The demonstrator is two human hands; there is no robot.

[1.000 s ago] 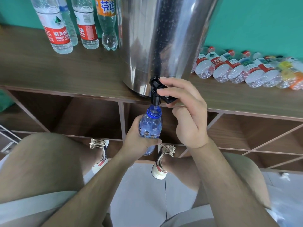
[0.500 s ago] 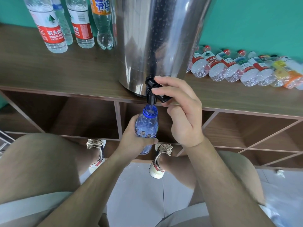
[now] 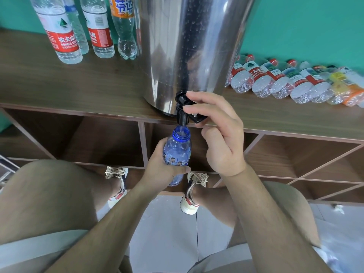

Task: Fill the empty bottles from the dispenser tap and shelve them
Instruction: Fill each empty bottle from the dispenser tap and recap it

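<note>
Left hand (image 3: 159, 170) wrapped around blue bottle (image 3: 177, 150), mouth just under black tap (image 3: 183, 111), right hand (image 3: 218, 134) fingers curled pinching tap lever, steel dispenser (image 3: 189, 46) on surface (image 3: 59, 85).

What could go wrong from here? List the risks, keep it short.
1. The small blue translucent plastic bottle has its narrow mouth just under the black plastic tap; if the left hand drifts, water may miss and splash the tiled floor.
2. The right hand holds the tap lever; releasing late could overflow the bottle, whose fill level is hard to read from above.
</note>
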